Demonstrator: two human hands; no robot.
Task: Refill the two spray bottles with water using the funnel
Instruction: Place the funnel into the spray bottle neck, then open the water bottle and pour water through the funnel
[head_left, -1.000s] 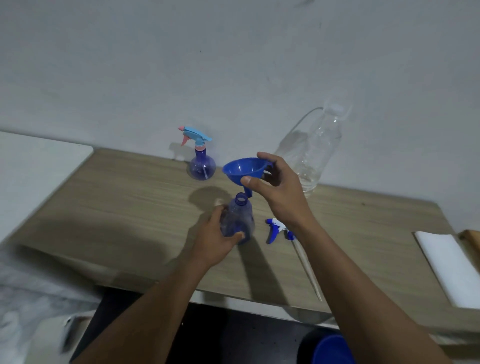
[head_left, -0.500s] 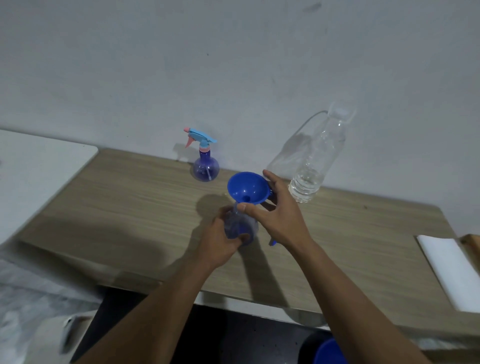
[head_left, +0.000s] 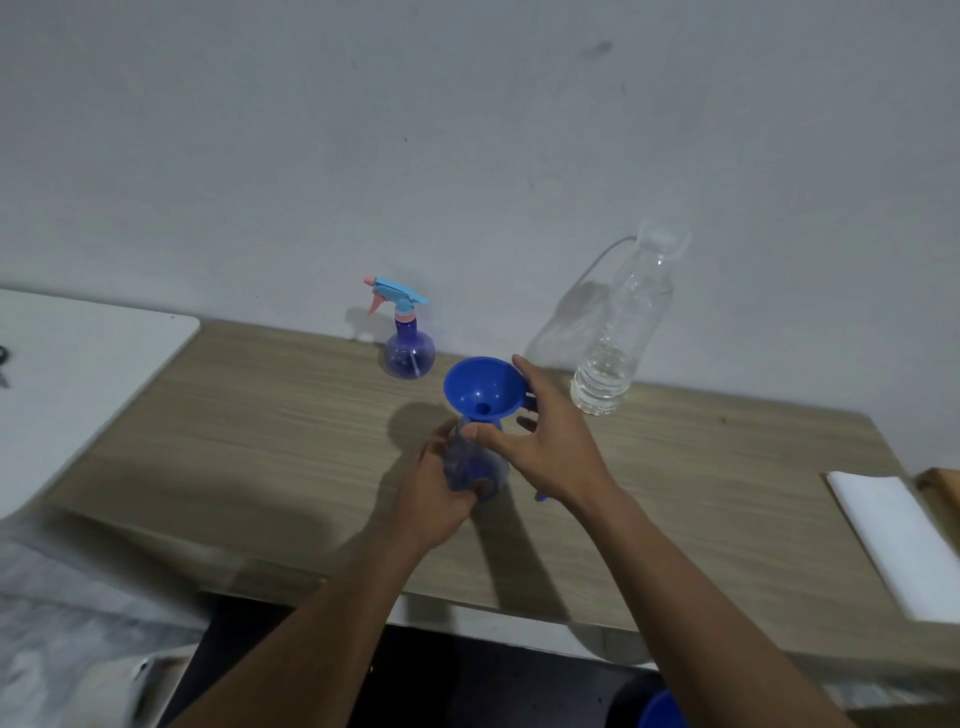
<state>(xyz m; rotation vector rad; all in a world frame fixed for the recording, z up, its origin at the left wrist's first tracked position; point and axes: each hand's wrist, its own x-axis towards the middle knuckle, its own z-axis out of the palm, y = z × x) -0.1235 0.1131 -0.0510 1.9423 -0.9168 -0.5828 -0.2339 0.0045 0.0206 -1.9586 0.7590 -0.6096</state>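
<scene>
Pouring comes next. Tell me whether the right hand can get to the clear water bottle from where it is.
Probably yes. The right hand is open beside the funnel, and only bare table lies between it and the water bottle.

Blue funnel seated in uncapped spray bottle, capped bottle behind

Plain home room — wooden table

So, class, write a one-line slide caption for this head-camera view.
Left hand steadies the open spray bottle while right hand seats the blue funnel.
</scene>
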